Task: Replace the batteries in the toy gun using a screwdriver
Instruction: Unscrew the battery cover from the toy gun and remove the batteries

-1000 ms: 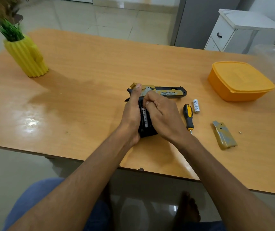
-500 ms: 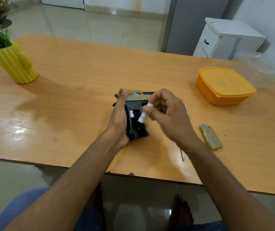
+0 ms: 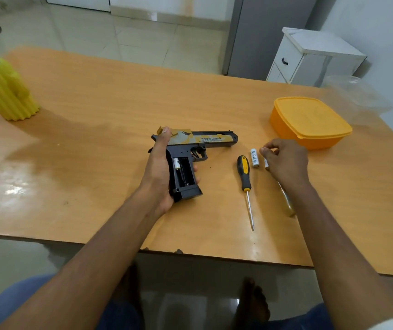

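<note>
The black and gold toy gun (image 3: 197,141) lies on its side on the orange table (image 3: 95,139). My left hand (image 3: 159,172) grips its handle, thumb up by the rear of the slide. The battery compartment (image 3: 183,172) is open, with one battery (image 3: 177,164) in its left slot and the other slot bare. The yellow and black screwdriver (image 3: 244,172) lies to the right. One white battery (image 3: 254,158) lies beside it. A second battery (image 3: 266,163) peeks out under my right hand (image 3: 284,160), whose fingers are curled; whether it holds that battery is hidden.
The gold battery cover (image 3: 288,206) lies partly under my right forearm. An orange lidded box (image 3: 309,122) stands at the right, with clear plastic (image 3: 357,98) behind it. A yellow ribbed plant pot (image 3: 5,91) stands at the far left. The table's near edge (image 3: 178,252) runs just above my knees.
My right hand pulled a battery out of the grip and carried it right, down beside the battery by the screwdriver. My left hand kept its hold on the gun.
</note>
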